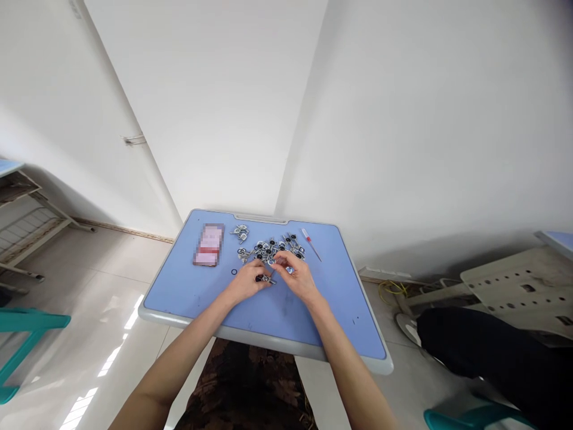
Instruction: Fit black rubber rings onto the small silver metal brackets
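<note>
My left hand [248, 282] rests low over the blue desk, its fingers closed on a small metal bolt [267, 279] with a black end. Close beside it, my right hand [295, 275] is pinched at the fingertips; the tiny piece there is too small to make out. Just beyond both hands lies a loose pile of silver bolts with black rings [272, 243]. A smaller group of plain silver pieces [240, 232] sits farther back to the left. One loose black ring [234, 272] lies left of my left hand.
A phone [209, 245] with a blurred screen lies on the desk [179, 292] at left. A thin tool with a red collar [308, 239] lies right of the pile. White walls stand behind. Teal stools [31, 322] and a person's dark-clothed leg [465, 340] flank the desk.
</note>
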Tool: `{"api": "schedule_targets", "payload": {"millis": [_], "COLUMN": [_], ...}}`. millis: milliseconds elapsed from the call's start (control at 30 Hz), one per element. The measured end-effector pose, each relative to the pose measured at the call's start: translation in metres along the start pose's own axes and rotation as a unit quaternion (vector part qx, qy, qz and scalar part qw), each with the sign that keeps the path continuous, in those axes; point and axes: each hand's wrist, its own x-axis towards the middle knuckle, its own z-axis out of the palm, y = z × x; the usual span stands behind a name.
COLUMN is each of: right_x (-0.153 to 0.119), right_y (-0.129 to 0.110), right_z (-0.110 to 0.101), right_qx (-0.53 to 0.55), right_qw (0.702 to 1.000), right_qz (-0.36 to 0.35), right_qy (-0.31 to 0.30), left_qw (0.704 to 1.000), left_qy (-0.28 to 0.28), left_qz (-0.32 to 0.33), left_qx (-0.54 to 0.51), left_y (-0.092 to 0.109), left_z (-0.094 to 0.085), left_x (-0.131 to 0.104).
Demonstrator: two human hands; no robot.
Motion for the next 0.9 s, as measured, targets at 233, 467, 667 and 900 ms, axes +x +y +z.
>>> {"api": "schedule_targets", "payload": {"millis": [233, 467, 667, 900], "right_x": [-0.002, 0.002, -0.002, -0.002], "right_y": [-0.003, 0.002, -0.003, -0.002], "right_z": [0.003, 0.006, 0.017, 0.013], "right_qx": [-0.002, -0.019, 0.005, 0.12], "right_qw": [1.0, 0.996, 0.998, 0.99], "right_qz": [0.028, 0.08, 0.056, 0.067], "right_qy": [-0.014, -0.018, -0.023, -0.016], "left_qw": [1.0, 0.998, 0.997, 0.997], "left_qy": [0.006, 0.013, 0.028, 0.031], "left_qz": [0.012, 0.046, 0.051, 0.056], "left_qx": [0.023, 0.038, 0.047, 0.05], "left_y": [0.001, -0.003, -0.005, -0.006], "left_z": [0.0, 0.002, 0.002, 0.001], "left_x": [-0.001, -0.001, 0.0, 0.0]}}
